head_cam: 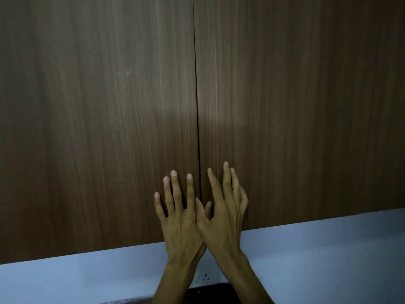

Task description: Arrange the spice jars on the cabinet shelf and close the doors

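Observation:
Two dark wood-grain cabinet doors fill the view, both closed, with a thin vertical gap between them. My left hand [178, 212] lies flat with fingers spread on the lower inner corner of the left door [98, 128]. My right hand [225, 205] rests with fingers extended on the lower inner corner of the right door [295, 117], its thumb overlapping my left hand. Neither hand holds anything. The spice jars and the shelf are hidden behind the doors.
Below the doors runs a pale blue-white wall [317, 249]. A white wall socket [202, 277] shows between my forearms. A dark surface [208, 292] lies at the bottom edge.

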